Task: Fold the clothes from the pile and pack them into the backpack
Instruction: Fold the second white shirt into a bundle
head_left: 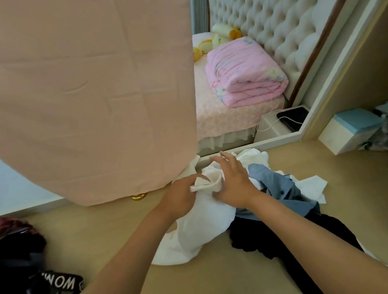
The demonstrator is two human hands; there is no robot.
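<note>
A pile of clothes lies on the beige floor in front of me. On top is a white garment (196, 229), with a grey-blue garment (280, 190) to its right and a black garment (298, 234) at the near right. My left hand (181, 197) grips a bunched edge of the white garment. My right hand (234, 181) lies on the same garment just to the right, fingers spread and straight. A black backpack (23, 281) with a lettered strap sits at the lower left.
A pink curtain (83, 91) hangs over the upper left. Behind a low white sill (259, 144) is a bed with a folded pink quilt (242, 73). A white and blue box (350, 129) and clutter stand at the right.
</note>
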